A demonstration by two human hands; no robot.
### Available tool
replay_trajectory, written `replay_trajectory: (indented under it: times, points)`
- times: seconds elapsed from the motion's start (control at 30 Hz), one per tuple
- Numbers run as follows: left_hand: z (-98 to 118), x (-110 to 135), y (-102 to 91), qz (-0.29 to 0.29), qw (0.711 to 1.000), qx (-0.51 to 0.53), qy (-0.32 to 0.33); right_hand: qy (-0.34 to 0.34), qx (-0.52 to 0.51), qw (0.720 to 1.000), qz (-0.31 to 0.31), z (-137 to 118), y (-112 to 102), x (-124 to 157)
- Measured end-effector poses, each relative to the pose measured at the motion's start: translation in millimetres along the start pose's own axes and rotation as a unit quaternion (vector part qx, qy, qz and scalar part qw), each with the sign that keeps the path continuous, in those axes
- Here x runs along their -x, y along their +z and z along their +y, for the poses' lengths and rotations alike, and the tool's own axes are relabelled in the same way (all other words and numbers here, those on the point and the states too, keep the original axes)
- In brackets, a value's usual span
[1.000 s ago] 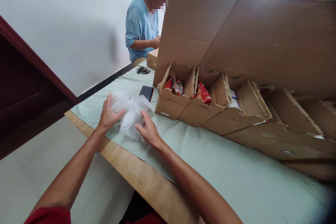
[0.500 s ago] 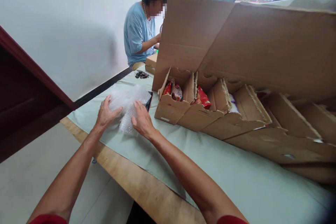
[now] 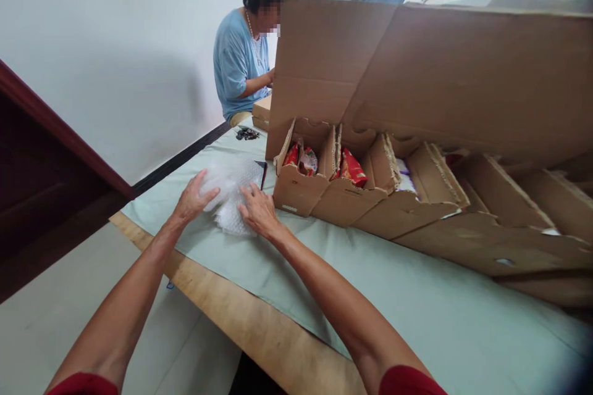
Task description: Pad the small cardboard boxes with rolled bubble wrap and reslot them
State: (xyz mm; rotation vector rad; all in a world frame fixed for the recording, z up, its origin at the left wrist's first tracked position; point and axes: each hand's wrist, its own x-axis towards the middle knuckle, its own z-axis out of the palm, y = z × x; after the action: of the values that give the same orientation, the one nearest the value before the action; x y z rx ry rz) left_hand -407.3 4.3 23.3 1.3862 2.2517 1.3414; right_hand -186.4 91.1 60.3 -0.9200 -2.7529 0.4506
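Observation:
A crumpled sheet of clear bubble wrap (image 3: 227,188) lies on the cloth between my hands. At its left edge is my left hand (image 3: 193,199), thumb and fingers apart, touching the plastic. My right hand (image 3: 260,210) rests on the wrap's right side with its fingers spread. From under the far right corner of the wrap pokes the dark edge of a flat object (image 3: 264,174); the rest of it is covered, so its kind cannot be made out.
To the right runs a row of cardboard compartments (image 3: 301,192) holding red packets (image 3: 352,168), with a tall cardboard panel (image 3: 333,62) behind. A small dark pile (image 3: 247,133) lies beyond the wrap. A person in blue (image 3: 236,62) sits by a carton (image 3: 262,110) at the far end.
My right hand has shifted slightly across the wrap, its fingers more spread. My left hand stays at the left edge. The whole view has turned a little.

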Motion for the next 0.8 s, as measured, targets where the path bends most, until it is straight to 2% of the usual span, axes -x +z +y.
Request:
replay_trajectory:
  times: [0.1,0.23,0.4,0.5,0.57,0.67,0.7,0.77,0.8]
  points:
    - [-1,-4,-6.2,0.019,0.999,0.021,-0.020,-0.008,-0.020,0.999,0.025,5,-8,23]
    - [-7,-11,-20.5,0.045,0.995,0.070,-0.058,-0.011,-0.081,0.996,0.048,24,-16,78]
    - [-12,-24,-33.7,0.068,0.988,0.085,-0.110,0.017,-0.126,0.990,0.061,60,-10,150]
    - [-1,-20,-41.6,0.078,0.987,0.077,-0.114,0.036,-0.153,0.985,0.076,77,-7,189]
    - [20,-1,-40.0,0.085,0.990,0.069,-0.090,0.060,-0.164,0.981,0.088,82,-6,219]
    - [58,58,-17.9,0.106,0.993,0.052,-0.027,0.091,-0.171,0.975,0.107,80,-7,268]
    - [68,83,-5.0,0.117,0.993,-0.011,0.014,0.099,-0.173,0.973,0.117,78,-8,282]
    - [80,136,29.5,0.095,0.989,-0.080,0.081,0.117,-0.175,0.967,0.146,75,-11,308]
    - [83,161,50.8,0.052,0.987,-0.079,0.131,0.128,-0.174,0.963,0.164,75,-14,319]
